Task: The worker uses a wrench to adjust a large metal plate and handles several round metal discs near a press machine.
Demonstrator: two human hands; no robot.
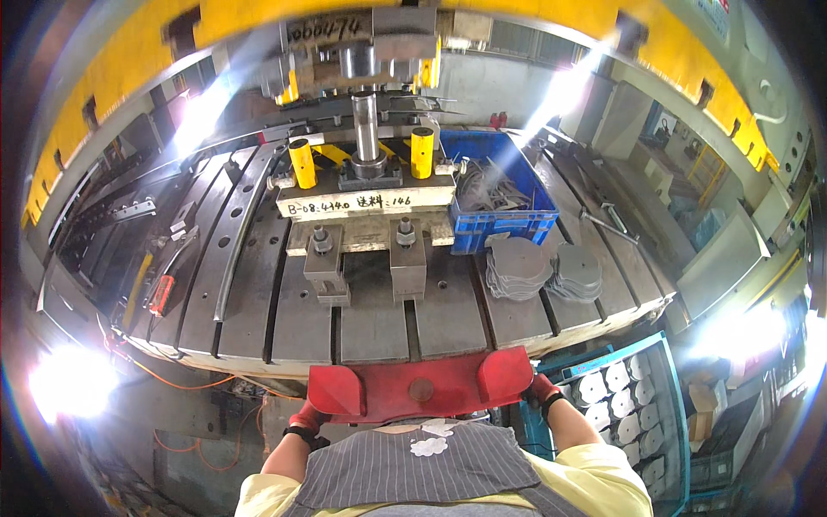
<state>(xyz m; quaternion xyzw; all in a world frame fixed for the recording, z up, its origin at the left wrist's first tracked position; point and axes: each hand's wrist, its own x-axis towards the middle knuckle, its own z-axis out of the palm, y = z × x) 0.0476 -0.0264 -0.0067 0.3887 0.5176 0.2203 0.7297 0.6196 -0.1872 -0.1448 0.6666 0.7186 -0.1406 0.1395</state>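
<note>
A red two-hand control box (455,376) with curved side guards and a round button in its middle stands at the front edge of the press bed. My left hand (307,419), in a red glove, is at the box's left end. At the right end is my right hand (541,390), also gloved in red. The guards and the box hide the fingers of both hands. Beyond it sits a cream lower die (370,203) with yellow posts and a steel column. Two bolted clamp blocks (408,271) hold its front.
A blue bin (504,234) with metal scraps stands right of the die. Two stacks of grey metal blanks (517,269) lie before it. A red-handled tool (160,295) rests on the slotted bed's left. A blue-framed rack (665,345) of round parts stands lower right.
</note>
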